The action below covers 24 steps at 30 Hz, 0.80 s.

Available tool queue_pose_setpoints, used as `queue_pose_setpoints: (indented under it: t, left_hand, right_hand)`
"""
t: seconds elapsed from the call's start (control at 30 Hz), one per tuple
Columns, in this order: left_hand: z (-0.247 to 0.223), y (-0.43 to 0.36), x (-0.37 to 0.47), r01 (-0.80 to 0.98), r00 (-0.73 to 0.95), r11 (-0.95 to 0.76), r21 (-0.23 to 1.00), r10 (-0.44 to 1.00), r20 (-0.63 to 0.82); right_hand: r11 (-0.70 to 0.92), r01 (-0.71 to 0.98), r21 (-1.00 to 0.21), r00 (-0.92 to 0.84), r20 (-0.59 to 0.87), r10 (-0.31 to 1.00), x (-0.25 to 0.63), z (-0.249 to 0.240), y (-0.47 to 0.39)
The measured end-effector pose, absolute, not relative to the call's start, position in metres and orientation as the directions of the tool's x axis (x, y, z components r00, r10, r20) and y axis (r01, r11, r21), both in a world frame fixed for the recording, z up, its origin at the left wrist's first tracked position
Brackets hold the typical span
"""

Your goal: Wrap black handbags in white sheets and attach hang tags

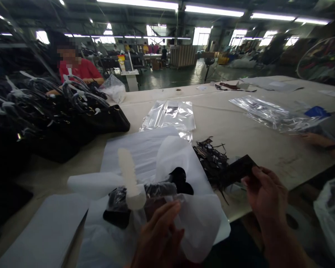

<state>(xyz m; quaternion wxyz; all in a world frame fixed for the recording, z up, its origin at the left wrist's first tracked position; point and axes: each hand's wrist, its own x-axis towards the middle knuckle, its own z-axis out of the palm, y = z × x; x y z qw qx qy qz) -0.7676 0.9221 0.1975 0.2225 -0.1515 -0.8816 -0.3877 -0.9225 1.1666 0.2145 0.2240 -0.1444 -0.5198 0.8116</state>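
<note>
Left hand [159, 238] lay with fingers loosely spread on the white wrap [195, 219] around a black item [156, 191], at the near table [240, 126] edge; whether it gripped was unclear. Right hand [265, 193] pinched a dark card [236, 172], possibly a tag, beside the tag pile [210, 158]. Black bags [44, 123] stood far left.

Black strap bundle [145, 195]: partly wrapped in clear film, a white foam strip crossing it, lying on white foam sheets at the near table edge. Small black card [237, 172]: flat, tilted, raised just beside a heap of black tags.
</note>
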Motion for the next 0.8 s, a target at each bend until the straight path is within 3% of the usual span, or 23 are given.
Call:
queue_pose_setpoints:
  t: [0.07, 0.17, 0.3, 0.57, 0.8]
  left_hand:
    - [0.199, 0.941, -0.787, 0.440, -0.885, 0.436, 0.785, 0.061, 0.463]
    - [0.198, 0.958, -0.801, 0.232, -0.973, 0.218, 0.948, 0.044, 0.228]
    - [0.192, 0.958, -0.798, -0.056, -0.986, -0.036, 0.998, 0.158, -0.050]
    - [0.183, 0.943, -0.788, -0.243, -0.955, -0.157, 0.957, 0.212, -0.207]
    - [0.181, 0.943, -0.789, -0.172, -0.977, -0.091, 0.981, 0.142, -0.158]
  right_hand:
    - [-0.375, -0.189, -0.907, -0.880, -0.013, 0.474, -0.898, 0.223, 1.152]
    - [-0.375, -0.169, -0.911, -0.908, -0.004, 0.419, -0.869, 0.229, 1.135]
    - [-0.380, -0.168, -0.909, -0.917, 0.002, 0.399, -0.845, 0.233, 1.120]
    - [-0.375, -0.153, -0.915, -0.883, -0.044, 0.467, -0.817, 0.240, 1.102]
    - [-0.354, -0.151, -0.923, -0.876, -0.041, 0.481, -0.808, 0.235, 1.095]
